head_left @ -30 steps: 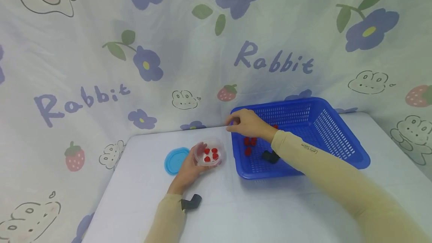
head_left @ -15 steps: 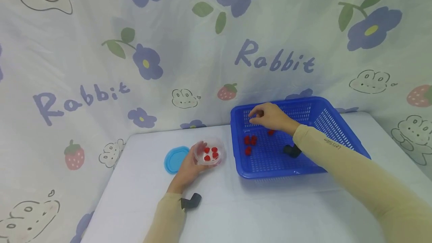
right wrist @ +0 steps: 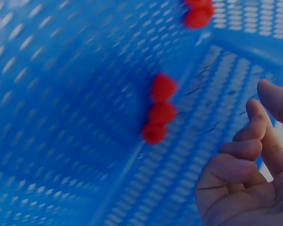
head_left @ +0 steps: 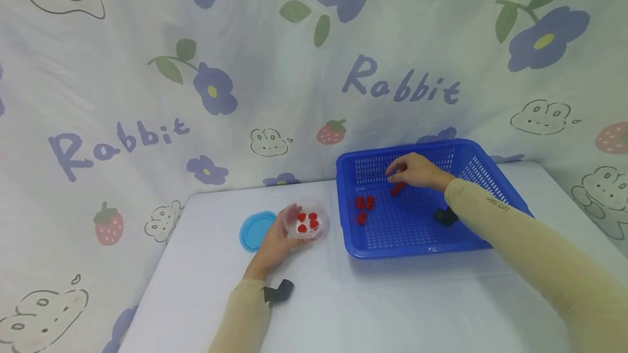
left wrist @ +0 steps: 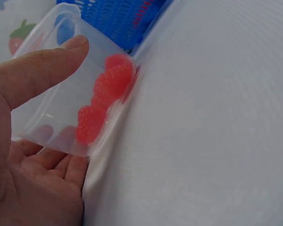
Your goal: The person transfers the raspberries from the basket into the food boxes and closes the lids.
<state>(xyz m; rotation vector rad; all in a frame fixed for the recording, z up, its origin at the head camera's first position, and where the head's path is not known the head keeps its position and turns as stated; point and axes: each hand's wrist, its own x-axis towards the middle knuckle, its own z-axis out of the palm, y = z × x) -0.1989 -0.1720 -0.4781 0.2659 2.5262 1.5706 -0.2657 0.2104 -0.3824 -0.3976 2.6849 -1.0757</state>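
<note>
Head view: one clear cup (left wrist: 61, 101), red berries (left wrist: 114, 80) inside, gripped by the left hand (head_left: 275, 247) round its side, presumably steadying it with the mouth uncovered. One blue basket (head_left: 345, 217), just beside, holding loose berries (head_left: 370, 202). Right hand (head_left: 416, 171) over it, thumb and forefinger slightly apart, nothing between. One blue lid (head_left: 255, 232), off, near the left wrist.

The person wears beige sleeves (head_left: 520, 236), dark lettering (head_left: 497, 204) on the right one, and black wrist devices (head_left: 281, 291).
</note>
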